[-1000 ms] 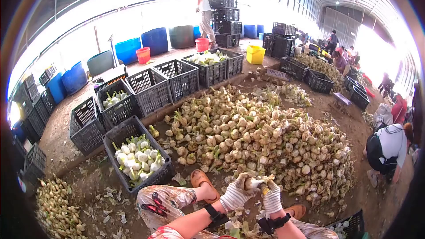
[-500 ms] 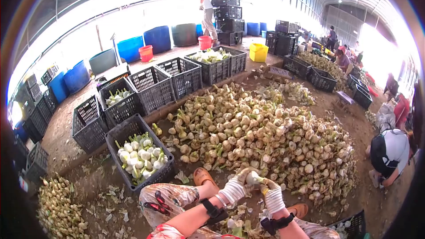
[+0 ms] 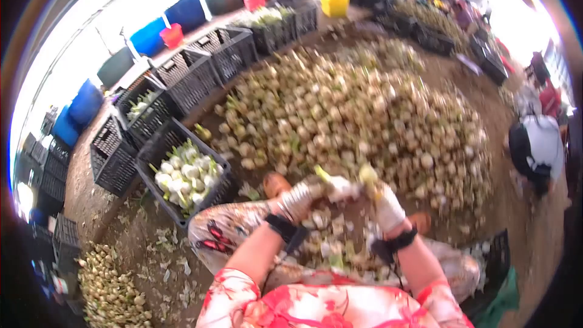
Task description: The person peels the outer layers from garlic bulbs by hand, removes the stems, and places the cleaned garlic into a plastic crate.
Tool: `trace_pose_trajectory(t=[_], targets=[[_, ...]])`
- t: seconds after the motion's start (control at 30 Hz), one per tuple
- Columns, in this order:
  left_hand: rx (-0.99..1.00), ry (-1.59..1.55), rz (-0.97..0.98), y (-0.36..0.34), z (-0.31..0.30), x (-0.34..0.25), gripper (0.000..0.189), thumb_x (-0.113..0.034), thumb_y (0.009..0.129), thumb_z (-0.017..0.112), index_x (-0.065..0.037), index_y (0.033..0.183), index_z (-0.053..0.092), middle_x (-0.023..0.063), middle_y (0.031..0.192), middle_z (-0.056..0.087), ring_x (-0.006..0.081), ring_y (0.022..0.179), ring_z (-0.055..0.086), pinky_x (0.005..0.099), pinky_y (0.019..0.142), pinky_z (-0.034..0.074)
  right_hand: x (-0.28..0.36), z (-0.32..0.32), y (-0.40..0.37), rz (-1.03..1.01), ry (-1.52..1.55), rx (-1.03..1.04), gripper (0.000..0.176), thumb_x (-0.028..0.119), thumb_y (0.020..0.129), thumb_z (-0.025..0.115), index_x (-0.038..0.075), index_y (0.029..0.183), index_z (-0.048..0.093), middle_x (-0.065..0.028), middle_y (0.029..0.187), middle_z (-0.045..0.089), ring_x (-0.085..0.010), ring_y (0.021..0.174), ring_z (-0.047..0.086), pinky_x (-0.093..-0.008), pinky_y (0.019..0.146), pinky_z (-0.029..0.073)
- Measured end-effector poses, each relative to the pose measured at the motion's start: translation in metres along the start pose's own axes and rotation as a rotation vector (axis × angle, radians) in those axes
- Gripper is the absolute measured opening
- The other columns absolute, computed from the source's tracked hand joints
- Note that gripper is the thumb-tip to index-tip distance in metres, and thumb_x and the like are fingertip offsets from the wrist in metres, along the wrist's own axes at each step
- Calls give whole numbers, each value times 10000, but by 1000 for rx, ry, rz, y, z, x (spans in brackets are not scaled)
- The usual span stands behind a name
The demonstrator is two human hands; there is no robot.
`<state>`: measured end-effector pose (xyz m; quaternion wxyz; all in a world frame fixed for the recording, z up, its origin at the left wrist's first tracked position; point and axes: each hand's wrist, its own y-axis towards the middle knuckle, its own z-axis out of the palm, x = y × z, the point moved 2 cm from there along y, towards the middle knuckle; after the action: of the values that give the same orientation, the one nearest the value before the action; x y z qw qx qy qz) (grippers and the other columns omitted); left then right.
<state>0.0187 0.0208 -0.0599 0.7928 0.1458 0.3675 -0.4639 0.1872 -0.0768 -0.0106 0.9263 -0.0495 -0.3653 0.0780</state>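
My left hand (image 3: pixel 299 198), in a whitish work glove, is closed around a white garlic bulb (image 3: pixel 344 189) with a green stem end showing above the fingers. My right hand (image 3: pixel 387 205), gloved too, is close on the other side of the bulb. Its fingers are bent around a small pale yellowish piece, too blurred to name. Both hands are above the ground between my knees, where loose garlic skins (image 3: pixel 331 246) lie. Just beyond them spreads a large heap of untrimmed garlic bulbs (image 3: pixel 340 115).
A black crate (image 3: pixel 226 191) of cleaned white garlic (image 3: pixel 188 173) stands left of my knee. More black crates (image 3: pixel 193 82) line the heap's far left. A smaller pile (image 3: pixel 112 288) lies lower left. A person (image 3: pixel 537 149) crouches at the right; a yellow bucket (image 3: pixel 334 5) stands behind.
The view has tilted down and blurred, bringing my floral top into sight. My hands have drawn slightly apart, and a green stem end now shows above the left one.
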Motion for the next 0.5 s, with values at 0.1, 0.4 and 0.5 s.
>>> trace_pose_trajectory(t=[0.1, 0.4, 0.5], targets=[[-214, 179, 181, 2, 1, -11, 320, -142, 807, 596, -5, 1089, 530, 57, 1005, 586, 135, 880, 559, 256, 749, 467, -4, 8, 16, -62, -246, -186, 253, 147, 849, 528, -8, 1048, 529, -55, 865, 592, -140, 756, 573, -286, 667, 500], [-458, 28, 347, 3, 14, -23, 363, -275, 783, 617, -45, 1057, 556, 59, 924, 608, 158, 784, 590, 252, 637, 490, -48, -106, 40, 265, -2091, 173, 369, 207, 760, 573, 14, 1071, 532, -184, 878, 607, -292, 756, 596, -347, 636, 489], [-526, -136, 215, 11, 3, -16, 323, -327, 823, 554, -76, 1026, 567, 72, 899, 616, 164, 764, 604, 272, 534, 519, -46, -74, 6, 699, -1660, 169, 549, 260, 731, 567, 55, 1218, 415, -196, 981, 586, -302, 909, 572, -344, 755, 456]])
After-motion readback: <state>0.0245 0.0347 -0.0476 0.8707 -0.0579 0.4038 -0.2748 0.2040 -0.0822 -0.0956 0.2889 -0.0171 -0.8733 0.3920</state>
